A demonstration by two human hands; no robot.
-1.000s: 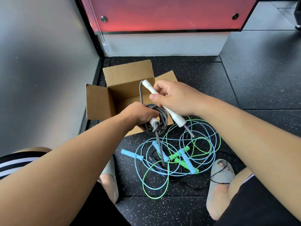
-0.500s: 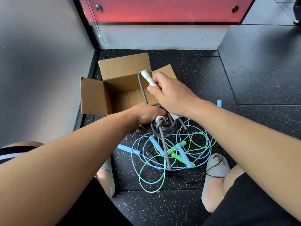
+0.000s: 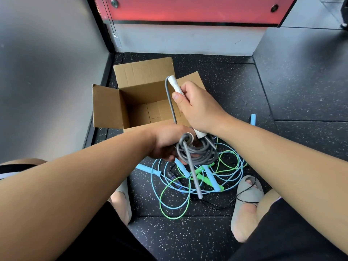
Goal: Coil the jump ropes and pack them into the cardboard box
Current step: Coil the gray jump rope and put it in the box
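Even, soft light; wide-angle bending at edges; left wall blurred.

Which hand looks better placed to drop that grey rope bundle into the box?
Probably the left. The left hand grips the coiled grey rope right at the near edge of the open cardboard box, so it carries the bulk. The right hand only holds one white handle above the box.

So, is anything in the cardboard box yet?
Empty, as far as shown: the cardboard box stands open, its bare bottom visible; the right hand hides one corner.
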